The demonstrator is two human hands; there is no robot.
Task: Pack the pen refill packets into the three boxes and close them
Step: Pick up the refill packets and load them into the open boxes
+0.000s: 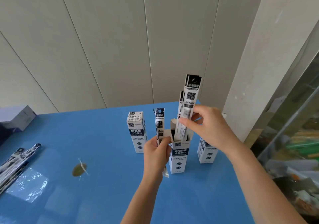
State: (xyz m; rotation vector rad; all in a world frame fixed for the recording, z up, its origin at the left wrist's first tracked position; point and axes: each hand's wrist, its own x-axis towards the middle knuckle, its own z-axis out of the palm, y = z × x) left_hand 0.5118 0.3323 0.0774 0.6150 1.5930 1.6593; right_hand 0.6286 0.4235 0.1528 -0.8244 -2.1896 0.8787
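Head view: right grip (207, 125) pinches a bundle of refill packets (189, 102), upright, lower ends apparently down inside the open middle box (178, 154). Left grip (158, 150), just beside the box mouth, holds one more packet (159, 121) vertical, nearer for the next insertion.

We seem to be at a plain packing station, more stockroom than home: a blue surface (103, 197) against a pale panelled wall (103, 42) carries three identical printed retail boxes (137, 132) and a loose pile of refill packets (15, 161). To our right a glass-fronted case (293, 146) holds blurred, jumbled goods, and a white carton (15, 117) sits far left.
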